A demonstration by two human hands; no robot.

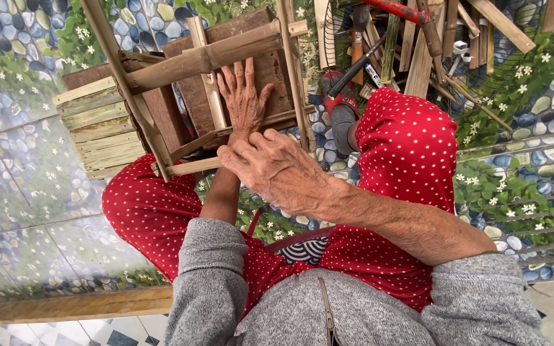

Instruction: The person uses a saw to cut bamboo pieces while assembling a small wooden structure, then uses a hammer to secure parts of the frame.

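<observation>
From the head view, a small pale bamboo frame of lashed poles (206, 96) rests tilted against the person's knees in red white-dotted trousers (405, 147). The left hand (245, 96) lies flat and open on the frame's upright slat, fingers spread. Just below the frame's lower rail (190, 166), the right hand (277, 170) curls loosely; whether it grips the rail I cannot tell. Pressing the slat firmly flat looks wise. Beyond the frame lie stacked wooden boards (97, 125) and bamboo offcuts (418, 38).

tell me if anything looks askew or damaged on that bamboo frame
Nothing looks broken. The bamboo frame sits tilted across the wooden block, left hand flat on it, right hand at its lower bar.
</observation>
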